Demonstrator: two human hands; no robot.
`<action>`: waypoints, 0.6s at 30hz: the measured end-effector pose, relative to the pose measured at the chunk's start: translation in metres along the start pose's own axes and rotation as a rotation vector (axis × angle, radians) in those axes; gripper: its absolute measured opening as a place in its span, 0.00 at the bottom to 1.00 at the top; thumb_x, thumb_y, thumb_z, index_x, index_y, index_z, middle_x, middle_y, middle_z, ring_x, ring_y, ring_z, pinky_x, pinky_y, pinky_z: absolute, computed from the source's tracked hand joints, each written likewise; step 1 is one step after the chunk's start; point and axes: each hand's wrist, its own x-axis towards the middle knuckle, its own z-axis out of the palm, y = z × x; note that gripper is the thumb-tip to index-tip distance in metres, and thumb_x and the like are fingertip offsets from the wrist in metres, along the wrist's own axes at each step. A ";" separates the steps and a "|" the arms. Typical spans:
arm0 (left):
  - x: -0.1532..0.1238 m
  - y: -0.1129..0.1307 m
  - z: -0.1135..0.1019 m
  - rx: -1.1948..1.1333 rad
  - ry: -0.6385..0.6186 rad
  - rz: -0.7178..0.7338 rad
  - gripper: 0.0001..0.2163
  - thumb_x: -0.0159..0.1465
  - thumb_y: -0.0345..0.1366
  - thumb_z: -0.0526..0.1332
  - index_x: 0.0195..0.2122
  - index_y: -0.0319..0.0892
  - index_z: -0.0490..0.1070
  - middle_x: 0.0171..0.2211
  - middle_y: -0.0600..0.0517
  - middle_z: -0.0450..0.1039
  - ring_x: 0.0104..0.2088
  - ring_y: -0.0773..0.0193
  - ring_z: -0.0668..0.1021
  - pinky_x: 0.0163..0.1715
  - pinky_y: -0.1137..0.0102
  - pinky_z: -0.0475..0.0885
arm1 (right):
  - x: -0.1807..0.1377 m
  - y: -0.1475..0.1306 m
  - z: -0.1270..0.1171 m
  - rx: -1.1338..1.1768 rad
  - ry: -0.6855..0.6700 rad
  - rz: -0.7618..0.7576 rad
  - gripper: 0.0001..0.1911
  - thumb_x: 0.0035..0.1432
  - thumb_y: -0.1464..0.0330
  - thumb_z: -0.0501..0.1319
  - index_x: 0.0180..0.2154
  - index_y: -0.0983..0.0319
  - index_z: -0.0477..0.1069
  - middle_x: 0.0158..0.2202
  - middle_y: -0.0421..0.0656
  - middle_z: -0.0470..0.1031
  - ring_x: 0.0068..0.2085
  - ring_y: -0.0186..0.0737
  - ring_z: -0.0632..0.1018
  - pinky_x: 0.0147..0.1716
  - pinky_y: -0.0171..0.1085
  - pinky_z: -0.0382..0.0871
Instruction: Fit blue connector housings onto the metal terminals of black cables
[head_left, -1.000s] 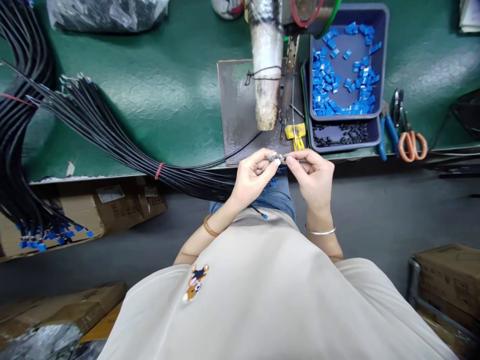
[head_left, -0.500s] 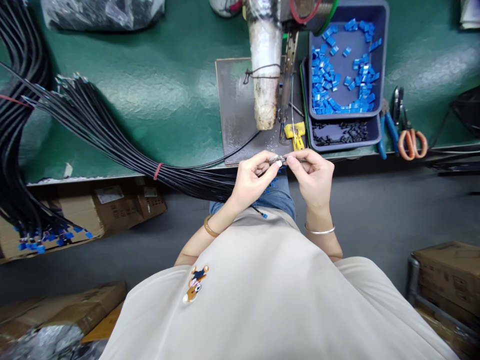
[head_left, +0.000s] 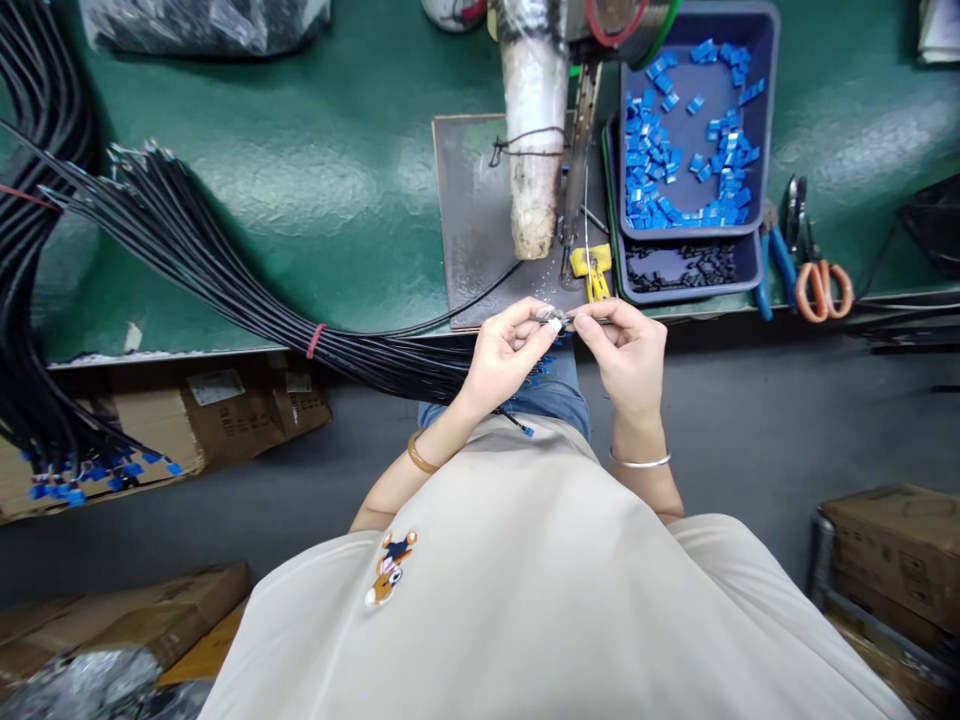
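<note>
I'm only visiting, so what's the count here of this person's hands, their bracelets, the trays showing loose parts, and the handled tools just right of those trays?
Hands: 2 (left hand, right hand)
Bracelets: 2 (brown bracelet, silver bracelet)
Trays: 2 (blue-parts tray, black-parts tray)
Tools: 2 (blue-handled pliers, orange-handled scissors)
Total: 8

Left grip (head_left: 504,350) — pinched (right grip (head_left: 628,358) likewise).

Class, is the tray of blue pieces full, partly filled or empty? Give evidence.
Partly filled: the tray holds scattered blue pieces, mostly along its left, right and near sides, with bare bottom showing between.
</note>
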 end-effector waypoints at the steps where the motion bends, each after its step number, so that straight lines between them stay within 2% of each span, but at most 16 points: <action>1: 0.000 0.000 0.000 0.012 0.009 0.006 0.12 0.62 0.44 0.64 0.33 0.40 0.70 0.23 0.57 0.60 0.21 0.77 0.58 0.20 0.76 0.52 | 0.000 0.000 0.000 0.007 0.006 0.002 0.08 0.56 0.61 0.66 0.33 0.59 0.76 0.31 0.38 0.79 0.31 0.32 0.78 0.32 0.32 0.73; 8: -0.004 -0.003 0.003 0.212 0.061 0.121 0.09 0.64 0.40 0.62 0.35 0.39 0.76 0.27 0.54 0.68 0.23 0.75 0.63 0.24 0.76 0.57 | -0.002 0.001 0.003 0.016 0.047 0.020 0.09 0.56 0.60 0.66 0.32 0.59 0.75 0.30 0.38 0.79 0.30 0.32 0.78 0.32 0.32 0.72; 12: -0.005 -0.005 0.003 0.256 0.060 0.161 0.09 0.64 0.38 0.61 0.37 0.38 0.77 0.25 0.54 0.69 0.23 0.75 0.63 0.24 0.76 0.58 | -0.003 0.000 0.001 -0.050 0.059 0.013 0.09 0.57 0.60 0.65 0.32 0.59 0.75 0.29 0.38 0.77 0.26 0.30 0.73 0.27 0.32 0.67; 16: -0.006 -0.008 0.004 0.210 0.036 0.095 0.08 0.63 0.38 0.63 0.36 0.38 0.73 0.21 0.58 0.62 0.20 0.77 0.61 0.22 0.77 0.55 | -0.003 -0.008 -0.005 -0.288 0.046 -0.082 0.08 0.57 0.63 0.65 0.28 0.60 0.74 0.26 0.37 0.73 0.22 0.26 0.63 0.24 0.33 0.57; 18: -0.006 -0.007 0.004 0.137 0.013 0.035 0.08 0.62 0.37 0.63 0.39 0.39 0.69 0.20 0.59 0.64 0.20 0.77 0.64 0.22 0.78 0.57 | -0.001 -0.011 -0.008 -0.392 0.016 -0.124 0.11 0.57 0.64 0.65 0.26 0.61 0.72 0.25 0.36 0.71 0.22 0.26 0.60 0.24 0.33 0.55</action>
